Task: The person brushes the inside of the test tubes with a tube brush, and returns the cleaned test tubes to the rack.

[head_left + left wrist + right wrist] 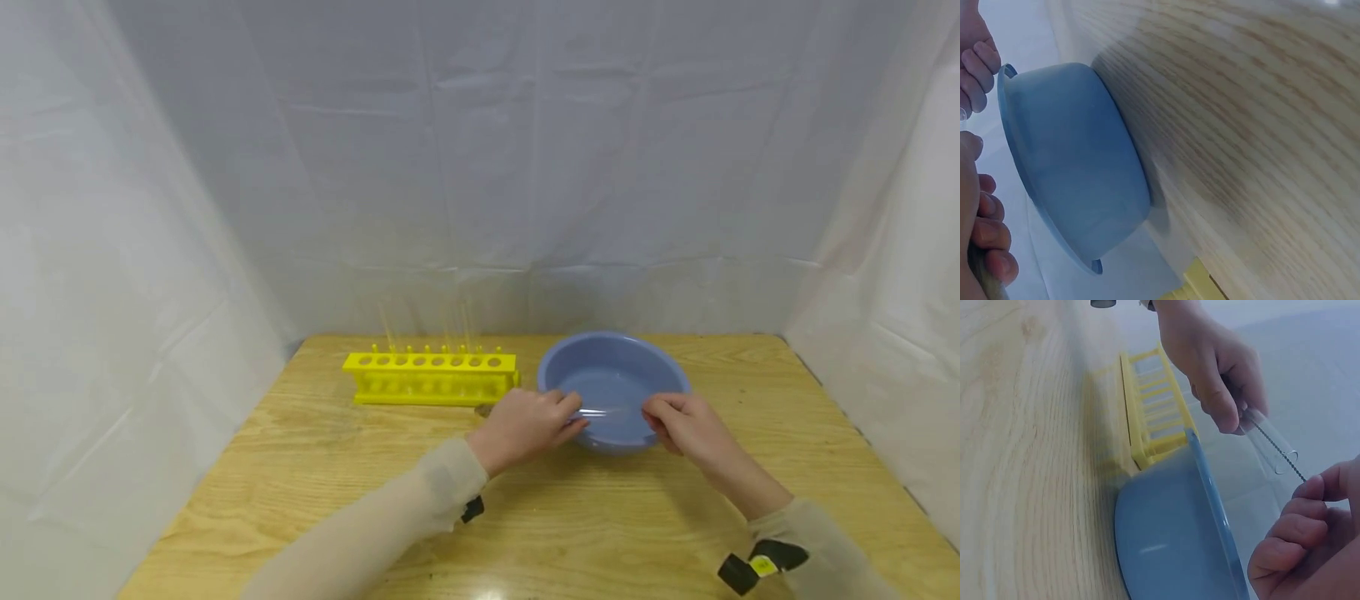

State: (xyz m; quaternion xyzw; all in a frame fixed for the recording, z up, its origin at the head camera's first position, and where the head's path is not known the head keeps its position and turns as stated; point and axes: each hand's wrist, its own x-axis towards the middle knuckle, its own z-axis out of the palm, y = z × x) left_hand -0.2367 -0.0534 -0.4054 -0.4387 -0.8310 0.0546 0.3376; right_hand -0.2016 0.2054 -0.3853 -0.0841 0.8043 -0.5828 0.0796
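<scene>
A clear tube [597, 413] is held over the blue basin [611, 375], gripped by the left hand [528, 423] at the basin's 8 o'clock. A twisted wire [1287, 461], extending past the tube's end, is pinched by the right hand [690, 431] at 4 o'clock. A yellow rack [435, 369] is positioned on the counter [585, 533] at 9 o'clock.

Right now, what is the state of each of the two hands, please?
Left hand: closed, holding the clear tube.
Right hand: closed, pinching the twisted wire that runs into the tube.
</scene>
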